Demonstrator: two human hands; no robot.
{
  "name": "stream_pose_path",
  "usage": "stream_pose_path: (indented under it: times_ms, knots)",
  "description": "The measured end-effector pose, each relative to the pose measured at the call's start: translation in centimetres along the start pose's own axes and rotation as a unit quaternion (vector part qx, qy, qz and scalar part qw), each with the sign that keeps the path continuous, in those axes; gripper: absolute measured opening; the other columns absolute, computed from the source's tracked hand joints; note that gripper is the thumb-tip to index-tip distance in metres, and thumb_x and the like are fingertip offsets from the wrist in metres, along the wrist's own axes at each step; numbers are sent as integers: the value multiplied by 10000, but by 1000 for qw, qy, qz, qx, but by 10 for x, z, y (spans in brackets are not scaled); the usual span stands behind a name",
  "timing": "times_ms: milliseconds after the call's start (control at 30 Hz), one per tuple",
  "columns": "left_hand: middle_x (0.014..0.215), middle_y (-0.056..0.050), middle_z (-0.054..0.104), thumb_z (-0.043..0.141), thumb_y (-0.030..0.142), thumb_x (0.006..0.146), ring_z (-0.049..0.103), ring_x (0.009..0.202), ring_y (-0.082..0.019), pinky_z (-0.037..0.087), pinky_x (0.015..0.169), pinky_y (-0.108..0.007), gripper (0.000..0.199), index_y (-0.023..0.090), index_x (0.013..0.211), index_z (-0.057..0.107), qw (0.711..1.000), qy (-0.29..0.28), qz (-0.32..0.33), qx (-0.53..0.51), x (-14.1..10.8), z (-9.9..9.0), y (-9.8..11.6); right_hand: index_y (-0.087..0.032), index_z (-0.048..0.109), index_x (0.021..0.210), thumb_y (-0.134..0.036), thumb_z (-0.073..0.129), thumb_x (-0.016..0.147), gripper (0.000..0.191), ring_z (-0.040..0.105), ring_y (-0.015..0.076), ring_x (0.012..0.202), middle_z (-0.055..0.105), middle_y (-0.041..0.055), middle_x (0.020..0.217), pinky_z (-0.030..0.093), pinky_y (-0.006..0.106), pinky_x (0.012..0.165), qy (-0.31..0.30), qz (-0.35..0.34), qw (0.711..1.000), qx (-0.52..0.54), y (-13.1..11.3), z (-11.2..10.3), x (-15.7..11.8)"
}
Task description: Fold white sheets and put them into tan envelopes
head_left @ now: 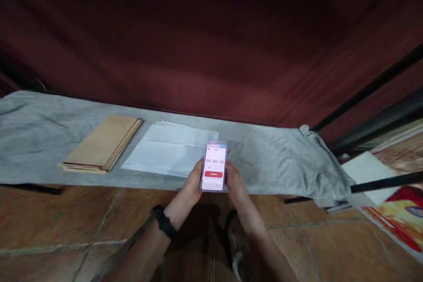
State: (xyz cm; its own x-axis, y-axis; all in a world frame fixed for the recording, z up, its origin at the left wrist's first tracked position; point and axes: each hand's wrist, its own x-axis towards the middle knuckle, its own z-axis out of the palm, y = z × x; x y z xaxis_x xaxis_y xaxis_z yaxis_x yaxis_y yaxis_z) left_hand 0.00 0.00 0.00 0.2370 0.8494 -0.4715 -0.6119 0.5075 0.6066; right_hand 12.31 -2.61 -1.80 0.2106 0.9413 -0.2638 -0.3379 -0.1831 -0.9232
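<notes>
A smartphone (214, 180) is held upright between my two hands, its lit screen showing a timer at 00:00:00 above a red button. My left hand (194, 181) grips the phone's left edge, and a dark band circles that wrist. Along the right edge my right hand (235, 180) is closed against the phone. Behind the phone lies a stack of white paper sheets (165, 147), partly covered by it. Farther left is a pile of brown paper bags or folded kraft paper (102, 141); I cannot tell which.
A grey cloth (271, 158) covers the long, narrow table. Beyond it hangs a dark red curtain or wall (198, 66). Black metal bars (386, 183) stand at the right, near a colourful printed package (399, 218). Below is a brown tiled floor (66, 216).
</notes>
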Motion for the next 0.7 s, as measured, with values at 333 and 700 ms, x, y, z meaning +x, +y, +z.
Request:
stream_pose_path:
  times_ms: [333,700]
  knots:
    - [886,-70,795,708,300,779,757,803,-231,571,780,-314,263,111,961,715,1000,-12,14,-6,1,-3,-1,-241,704,900,-539,657,813,314,676,209,893,770,-1,945,506,318,830,-1,-4,1000,7,3,0,3]
    - [896,-65,795,708,334,785,754,828,-229,564,811,-324,280,119,965,715,1000,-2,19,8,3,-5,-3,-233,707,904,-496,677,813,280,676,200,868,772,-7,929,507,301,788,4,-4,999,31,-2,4,-1]
